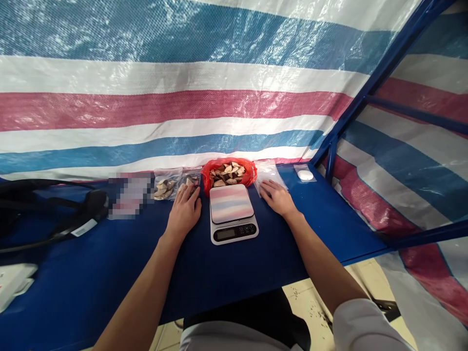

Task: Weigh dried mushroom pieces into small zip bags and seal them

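My left hand (pixel 185 207) lies with its fingers stretched out, their tips at the near edge of a clear plastic bag (pixel 190 178) holding dark pieces. Beside it on the left is another clear bag (pixel 164 189) with pale and brown slices, perhaps dried mushroom. My right hand (pixel 277 196) rests flat, fingers spread, on some clear plastic bags (pixel 268 170) that look flat. Between the hands sits a white digital scale (pixel 231 207) with nothing on its shiny plate; its display looks blank. Just behind the scale, an open red plastic bag (pixel 205 178) is full of similar slices.
A small bag with a white oval object (pixel 305 175) lies at the right back of the blue table (pixel 234 273). To the left are a blurred-out flat item (pixel 131 195), a black strapped device (pixel 91 207) and a white object (pixel 16 282). Striped sheeting (pixel 164 107) hangs behind.
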`<action>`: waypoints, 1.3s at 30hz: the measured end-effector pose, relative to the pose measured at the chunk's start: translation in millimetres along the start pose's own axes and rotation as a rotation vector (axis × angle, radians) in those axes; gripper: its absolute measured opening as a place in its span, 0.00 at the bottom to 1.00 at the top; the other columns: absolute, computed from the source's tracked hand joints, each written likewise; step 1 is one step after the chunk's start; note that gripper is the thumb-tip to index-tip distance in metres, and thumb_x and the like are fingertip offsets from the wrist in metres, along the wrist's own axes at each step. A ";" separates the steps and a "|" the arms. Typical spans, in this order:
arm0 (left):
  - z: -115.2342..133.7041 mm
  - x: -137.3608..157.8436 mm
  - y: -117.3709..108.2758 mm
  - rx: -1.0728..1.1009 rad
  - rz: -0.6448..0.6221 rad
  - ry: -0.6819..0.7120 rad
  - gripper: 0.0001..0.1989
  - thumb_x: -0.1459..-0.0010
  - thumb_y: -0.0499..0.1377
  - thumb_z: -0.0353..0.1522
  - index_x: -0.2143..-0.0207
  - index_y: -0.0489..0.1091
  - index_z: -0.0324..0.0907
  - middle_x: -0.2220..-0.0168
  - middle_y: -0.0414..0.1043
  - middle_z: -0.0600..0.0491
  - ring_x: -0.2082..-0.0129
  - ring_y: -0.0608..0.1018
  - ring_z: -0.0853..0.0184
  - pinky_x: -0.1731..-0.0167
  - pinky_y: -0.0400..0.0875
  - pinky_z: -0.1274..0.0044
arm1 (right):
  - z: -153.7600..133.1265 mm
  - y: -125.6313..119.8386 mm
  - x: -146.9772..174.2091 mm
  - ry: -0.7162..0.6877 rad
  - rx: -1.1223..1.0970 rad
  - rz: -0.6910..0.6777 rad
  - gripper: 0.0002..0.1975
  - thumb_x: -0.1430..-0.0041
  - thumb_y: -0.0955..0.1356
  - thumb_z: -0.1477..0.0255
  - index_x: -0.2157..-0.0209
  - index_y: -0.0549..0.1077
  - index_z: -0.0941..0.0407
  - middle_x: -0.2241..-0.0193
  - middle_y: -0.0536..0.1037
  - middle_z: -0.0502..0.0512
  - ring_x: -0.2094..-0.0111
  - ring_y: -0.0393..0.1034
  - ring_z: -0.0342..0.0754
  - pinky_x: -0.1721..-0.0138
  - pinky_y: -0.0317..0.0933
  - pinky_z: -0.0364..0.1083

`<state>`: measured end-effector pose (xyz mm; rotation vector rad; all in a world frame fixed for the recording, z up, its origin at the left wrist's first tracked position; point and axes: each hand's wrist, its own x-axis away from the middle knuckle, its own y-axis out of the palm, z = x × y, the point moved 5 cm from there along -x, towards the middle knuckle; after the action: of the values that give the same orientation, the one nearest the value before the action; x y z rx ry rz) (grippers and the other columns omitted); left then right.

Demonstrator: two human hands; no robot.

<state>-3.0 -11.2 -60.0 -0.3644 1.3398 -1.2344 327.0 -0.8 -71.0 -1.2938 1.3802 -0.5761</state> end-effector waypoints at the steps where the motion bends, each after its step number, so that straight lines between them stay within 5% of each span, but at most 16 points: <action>1: -0.2 0.1 1.3 0.001 -0.007 0.002 0.23 0.34 0.49 0.33 0.40 0.70 0.39 0.35 0.65 0.40 0.31 0.60 0.47 0.33 0.57 0.52 | 0.5 1.2 0.4 -0.005 0.000 0.002 0.18 0.30 0.63 0.66 0.44 0.76 0.52 0.41 0.75 0.56 0.36 0.66 0.57 0.35 0.61 0.57; 29: 2.7 -0.6 1.3 0.006 -0.021 -0.008 0.22 0.32 0.50 0.39 0.43 0.72 0.40 0.35 0.65 0.41 0.32 0.62 0.49 0.32 0.57 0.53 | 3.4 -16.9 7.6 0.183 -0.061 0.191 0.15 0.31 0.64 0.62 0.55 0.82 0.47 0.54 0.84 0.50 0.56 0.80 0.52 0.56 0.72 0.46; 39: 8.1 -4.0 -10.2 0.029 0.042 -0.050 0.21 0.31 0.49 0.39 0.46 0.74 0.39 0.40 0.71 0.41 0.34 0.66 0.51 0.34 0.61 0.58 | 5.9 -33.2 11.2 0.234 -0.318 0.333 0.19 0.33 0.64 0.57 0.57 0.83 0.51 0.55 0.84 0.55 0.54 0.80 0.57 0.48 0.72 0.52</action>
<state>0.3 -15.3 -47.4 -0.3427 1.2797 -1.2014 346.8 -18.5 -47.4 -1.2308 1.8953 -0.2911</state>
